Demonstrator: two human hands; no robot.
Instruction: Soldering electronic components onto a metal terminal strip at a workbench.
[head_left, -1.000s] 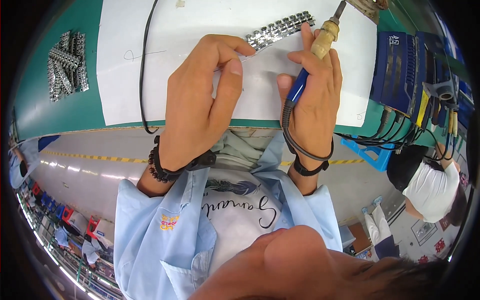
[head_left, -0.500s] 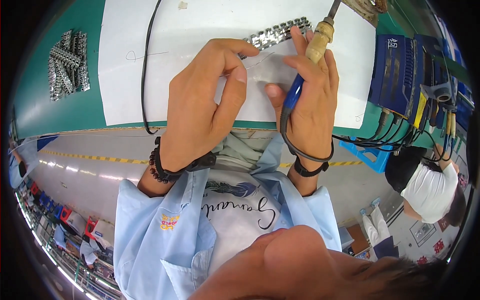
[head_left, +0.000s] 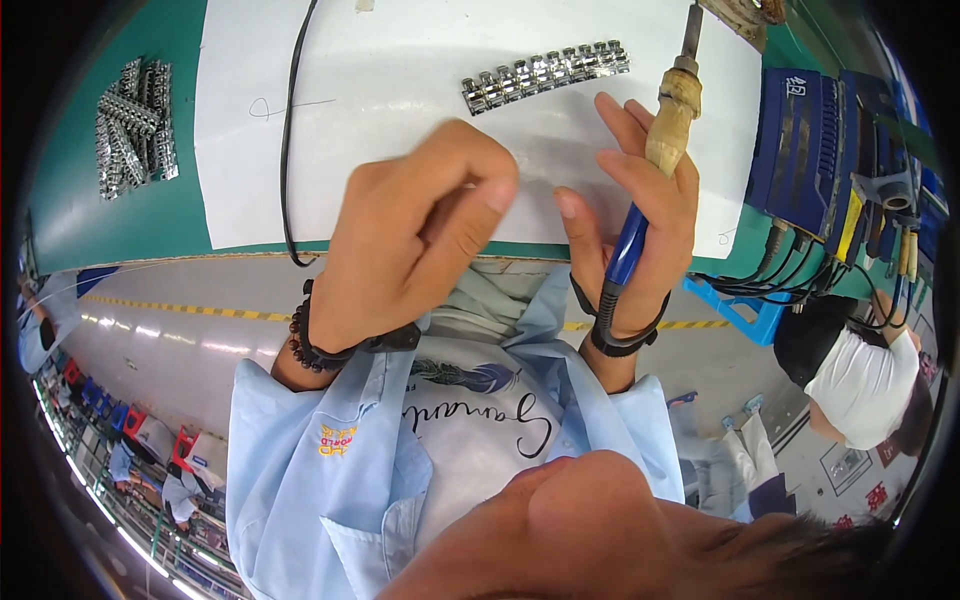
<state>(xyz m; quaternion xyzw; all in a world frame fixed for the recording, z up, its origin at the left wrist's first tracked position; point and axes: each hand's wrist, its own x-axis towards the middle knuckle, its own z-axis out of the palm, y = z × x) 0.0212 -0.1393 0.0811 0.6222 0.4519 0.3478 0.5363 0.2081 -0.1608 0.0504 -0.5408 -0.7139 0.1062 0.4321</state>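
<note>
I see my left hand (head_left: 415, 235) hovering over the near edge of the white sheet (head_left: 400, 100) that covers the green table (head_left: 90, 215). Its fingers are curled inward with the thumb pressed toward the fingertips, as if pinching something small, but I cannot tell whether anything is actually between them. A dark beaded bracelet (head_left: 310, 335) circles that wrist.

My right hand (head_left: 640, 230) is closed loosely around a soldering iron (head_left: 655, 150), gripping its blue handle low in the palm while the tan, worn collar and metal shaft rise past the fingertips toward the far edge of the sheet. The index and middle fingers stretch out flat, pointing at the sheet. A black cord runs from the handle down around the wrist.

Just beyond both hands, a strip of shiny metal connectors (head_left: 545, 72) lies on the sheet, slightly tilted, untouched by either hand. Far to my left, a loose heap of similar metal parts (head_left: 135, 125) sits directly on the green table, well apart from the sheet. A thin black cable (head_left: 290, 130) crosses the sheet's left side.

On my right stands a blue box-shaped unit (head_left: 800, 150) with several cables plugged into its front. A person in a white top (head_left: 860, 385) is below it.
</note>
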